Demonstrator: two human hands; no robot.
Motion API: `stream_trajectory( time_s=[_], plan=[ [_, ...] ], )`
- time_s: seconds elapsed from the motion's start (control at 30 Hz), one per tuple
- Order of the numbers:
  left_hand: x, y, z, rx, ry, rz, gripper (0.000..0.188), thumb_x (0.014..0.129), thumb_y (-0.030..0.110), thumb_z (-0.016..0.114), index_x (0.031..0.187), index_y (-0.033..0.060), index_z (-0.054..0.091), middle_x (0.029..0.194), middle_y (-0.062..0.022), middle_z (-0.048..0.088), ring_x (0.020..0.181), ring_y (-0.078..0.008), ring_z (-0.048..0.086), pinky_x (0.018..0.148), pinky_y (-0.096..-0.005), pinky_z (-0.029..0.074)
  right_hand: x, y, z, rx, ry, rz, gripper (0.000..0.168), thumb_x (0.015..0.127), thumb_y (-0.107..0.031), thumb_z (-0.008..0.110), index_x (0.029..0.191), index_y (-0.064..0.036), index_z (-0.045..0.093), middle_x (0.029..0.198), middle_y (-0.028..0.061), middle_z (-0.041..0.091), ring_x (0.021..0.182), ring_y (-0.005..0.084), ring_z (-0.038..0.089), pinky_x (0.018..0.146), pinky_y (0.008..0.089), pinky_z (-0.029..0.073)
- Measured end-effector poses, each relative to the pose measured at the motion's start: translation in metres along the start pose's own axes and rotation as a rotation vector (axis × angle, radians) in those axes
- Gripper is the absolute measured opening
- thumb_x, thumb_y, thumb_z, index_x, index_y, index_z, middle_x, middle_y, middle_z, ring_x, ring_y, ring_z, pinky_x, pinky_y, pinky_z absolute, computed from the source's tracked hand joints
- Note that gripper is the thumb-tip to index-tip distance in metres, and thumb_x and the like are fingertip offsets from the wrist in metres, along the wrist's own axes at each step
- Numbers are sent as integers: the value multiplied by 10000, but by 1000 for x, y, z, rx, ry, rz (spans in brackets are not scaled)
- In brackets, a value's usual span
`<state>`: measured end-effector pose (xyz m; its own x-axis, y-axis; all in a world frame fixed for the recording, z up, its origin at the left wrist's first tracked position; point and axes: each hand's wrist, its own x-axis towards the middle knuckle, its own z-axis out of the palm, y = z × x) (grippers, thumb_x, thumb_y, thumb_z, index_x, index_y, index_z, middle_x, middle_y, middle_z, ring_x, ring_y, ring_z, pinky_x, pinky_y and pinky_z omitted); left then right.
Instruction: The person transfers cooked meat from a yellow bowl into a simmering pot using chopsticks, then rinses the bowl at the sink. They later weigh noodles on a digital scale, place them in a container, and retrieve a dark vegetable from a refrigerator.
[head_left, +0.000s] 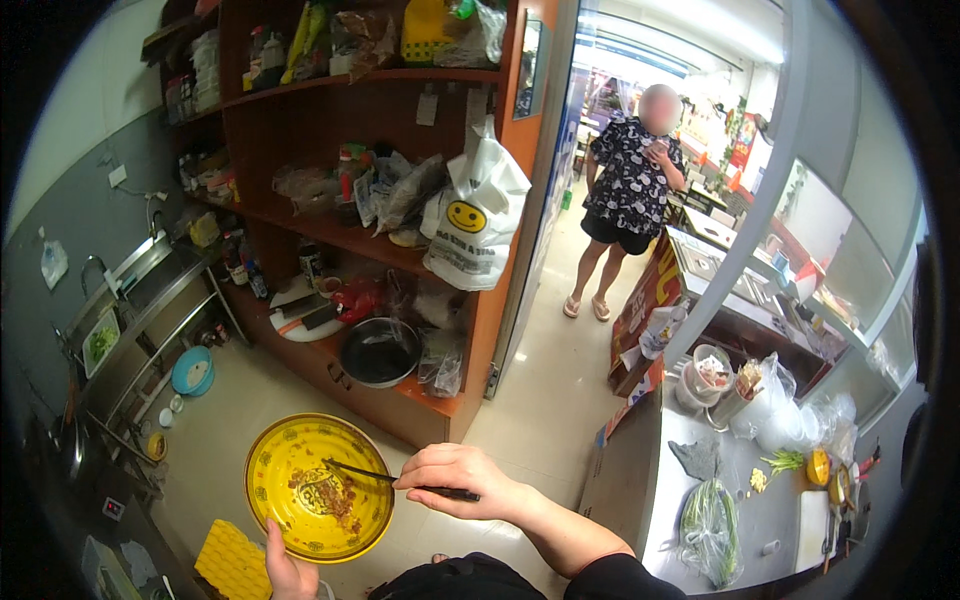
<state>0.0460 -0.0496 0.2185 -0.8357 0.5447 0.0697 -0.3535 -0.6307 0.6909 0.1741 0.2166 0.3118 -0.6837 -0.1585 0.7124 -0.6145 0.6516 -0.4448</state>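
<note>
My left hand (291, 564) grips the near rim of a large yellow patterned bowl (277, 457), thumb over the edge and fingers hidden beneath. In the bowl lies a small heap of reddish-brown minced or chopped food (337, 501), with bits scattered round it. A pair of dark chopsticks (360, 470) is in my right hand (454, 476), which hovers at the bowl's right rim. Their tips reach into the bowl, above or at its far inner side; contact with the food cannot be told.
Ahead stands a wooden shelf unit (345, 232) holding a black pan (380, 351), knives and bags. Beyond the doorway a person (634, 180) stands. On the right, a steel counter (660, 495) bears bagged greens (709, 532) and a cutting board (812, 529). A sink (139, 262) is left.
</note>
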Motion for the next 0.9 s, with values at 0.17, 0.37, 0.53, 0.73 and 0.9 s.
stream_trajectory(
  time_s=[0.17,0.37,0.53,0.73,0.9],
  plan=[
    [1,0,-4,8,19,-19,492,946,373,381,1333,70,345,1330,-102,425,1210,-264,420,1006,-440,346,-4,0,5,90,-70,-6,142,795,-85,607,922,-21,611,836,104,601,791,269,581,699,346,467],
    [-2,-1,-9,-43,90,-67,494,948,377,372,1335,73,343,1325,-107,430,1207,-270,425,1003,-449,350,-5,4,6,67,21,64,124,809,-88,616,919,-34,633,862,98,614,824,246,590,719,330,469],
    [-5,2,-5,-9,49,-91,497,949,385,354,1338,75,338,1324,-117,428,1204,-278,427,994,-457,357,1,12,16,61,17,11,130,795,-107,610,904,-36,615,834,95,595,794,269,575,698,352,460],
    [-5,2,-8,7,68,-89,506,945,391,356,1339,74,332,1326,-123,424,1203,-284,428,992,-461,358,2,17,21,241,-208,42,144,826,-89,592,941,-11,628,877,120,611,847,265,587,763,344,465],
    [-3,1,-14,-27,107,-96,493,945,377,359,1331,70,345,1320,-125,431,1199,-285,433,991,-461,358,4,19,23,223,-34,32,119,796,-96,607,883,-15,619,822,108,602,789,276,579,689,354,455]
  ],
)
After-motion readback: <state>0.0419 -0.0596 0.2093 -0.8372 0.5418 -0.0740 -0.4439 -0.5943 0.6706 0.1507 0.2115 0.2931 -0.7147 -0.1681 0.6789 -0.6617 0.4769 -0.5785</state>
